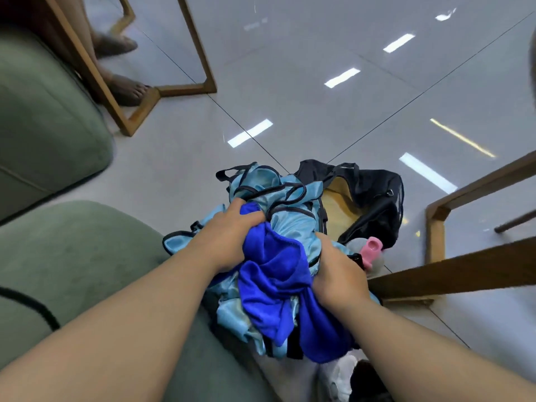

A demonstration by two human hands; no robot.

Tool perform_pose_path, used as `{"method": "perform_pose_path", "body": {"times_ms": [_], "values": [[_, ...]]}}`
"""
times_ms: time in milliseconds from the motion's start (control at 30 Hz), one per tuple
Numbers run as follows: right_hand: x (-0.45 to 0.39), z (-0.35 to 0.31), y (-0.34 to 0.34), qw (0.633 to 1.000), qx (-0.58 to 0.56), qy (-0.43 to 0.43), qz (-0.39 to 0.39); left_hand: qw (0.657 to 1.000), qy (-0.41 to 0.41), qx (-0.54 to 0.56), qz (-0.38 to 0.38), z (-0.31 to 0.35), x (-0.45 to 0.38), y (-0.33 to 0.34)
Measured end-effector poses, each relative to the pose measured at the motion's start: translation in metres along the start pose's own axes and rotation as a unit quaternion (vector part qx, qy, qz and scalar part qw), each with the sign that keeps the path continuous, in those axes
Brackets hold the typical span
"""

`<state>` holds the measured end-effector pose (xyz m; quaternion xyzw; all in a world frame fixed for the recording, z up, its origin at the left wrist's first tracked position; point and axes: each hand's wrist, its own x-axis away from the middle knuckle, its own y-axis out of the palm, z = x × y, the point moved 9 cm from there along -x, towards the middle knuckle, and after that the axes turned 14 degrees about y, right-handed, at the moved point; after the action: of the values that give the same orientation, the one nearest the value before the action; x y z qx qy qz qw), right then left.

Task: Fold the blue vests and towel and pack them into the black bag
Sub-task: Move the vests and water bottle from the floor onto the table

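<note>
Clearly we've barely begun: our left hand [229, 230] and right hand [338, 268] clutch the unfolded towel [272, 274] bunched with vests [290, 204]; beyond our fingertips the black bag [368, 198] gapes, unpacked.

Both of the person's forearms are bare right up to the frame's edge, with no sleeves, watch or rings showing on the left hand [229, 236] or the right hand [338, 271], fingernails short and unpainted.
</note>
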<state>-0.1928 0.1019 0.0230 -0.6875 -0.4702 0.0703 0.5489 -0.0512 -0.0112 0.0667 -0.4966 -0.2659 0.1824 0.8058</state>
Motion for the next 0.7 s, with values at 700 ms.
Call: {"method": "perform_pose_path", "body": {"times_ms": [700], "values": [[0.168,-0.084,-0.206,0.980,-0.080,-0.111,0.147,0.980,0.042,-0.110,0.161,0.140,0.136,-0.234]]}}
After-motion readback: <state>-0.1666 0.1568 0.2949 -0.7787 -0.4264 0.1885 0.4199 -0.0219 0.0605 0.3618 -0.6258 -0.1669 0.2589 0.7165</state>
